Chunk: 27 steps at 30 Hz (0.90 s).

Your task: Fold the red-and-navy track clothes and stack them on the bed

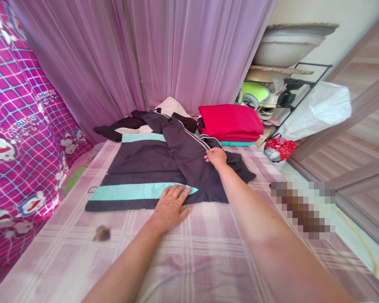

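A dark grey jacket [139, 158] with turquoise bands lies spread on the checked bed cover, its lower edge toward the left. One sleeve [189, 155], with white piping, is laid slantwise across the body. My left hand [172, 206] rests flat on the turquoise band nearest me, fingers stretched out. With fingers curled together, my right hand [216, 156] grips the sleeve at its white piping. The tips of these fingers are partly hidden.
Behind the jacket are black and cream clothes [173, 107] and a folded red stack [230, 122]. Purple curtains [183, 50] hang at the back. A rack [298, 99] with a white bag [325, 107] stands right. A small brown spot [102, 233] shows on the checked cover [129, 235].
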{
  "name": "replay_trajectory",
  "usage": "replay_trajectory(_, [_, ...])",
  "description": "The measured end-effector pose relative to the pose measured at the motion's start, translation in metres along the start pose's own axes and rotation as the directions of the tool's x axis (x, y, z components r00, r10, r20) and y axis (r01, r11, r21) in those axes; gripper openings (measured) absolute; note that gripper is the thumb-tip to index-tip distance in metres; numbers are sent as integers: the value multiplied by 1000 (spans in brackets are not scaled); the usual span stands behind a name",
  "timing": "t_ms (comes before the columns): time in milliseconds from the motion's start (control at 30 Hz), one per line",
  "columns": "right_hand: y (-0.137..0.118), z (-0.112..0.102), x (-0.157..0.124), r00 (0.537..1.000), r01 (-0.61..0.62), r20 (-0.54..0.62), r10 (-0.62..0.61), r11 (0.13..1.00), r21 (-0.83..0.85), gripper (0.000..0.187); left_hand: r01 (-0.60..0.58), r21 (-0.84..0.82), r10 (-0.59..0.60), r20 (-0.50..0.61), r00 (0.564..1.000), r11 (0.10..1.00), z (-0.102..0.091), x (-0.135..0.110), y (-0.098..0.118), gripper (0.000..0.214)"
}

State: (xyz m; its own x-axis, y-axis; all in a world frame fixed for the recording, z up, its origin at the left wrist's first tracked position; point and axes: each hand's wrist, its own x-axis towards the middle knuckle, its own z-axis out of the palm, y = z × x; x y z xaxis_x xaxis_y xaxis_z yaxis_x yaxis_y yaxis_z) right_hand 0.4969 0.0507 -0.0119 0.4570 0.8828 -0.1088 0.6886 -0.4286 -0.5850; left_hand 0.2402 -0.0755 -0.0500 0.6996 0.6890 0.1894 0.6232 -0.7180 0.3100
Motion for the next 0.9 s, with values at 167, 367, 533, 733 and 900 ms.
replay_trajectory(167, [7,11,-16,986,-34,-165,21,996,-77,32,11,16,-11,-9,1000,1000,2,0,1,60])
replay_trajectory(367, [5,19,-49,908,340,-185,-376,919,-202,46,4,67,-3,-9,1000,998,9,-1,0,57])
replay_trajectory(533, [9,32,-70,675,733,232,-700,603,-313,43,-10,81,7,40,999,997,9,-2,2,57])
replay_trajectory(733, [-9,46,-62,862,504,310,-401,736,-451,61,-27,97,23,42,999,995,6,-1,7,57])
replay_trajectory(900, [-29,55,-58,918,391,253,-305,797,-460,68,-35,87,32,41,999,996,6,-1,8,56])
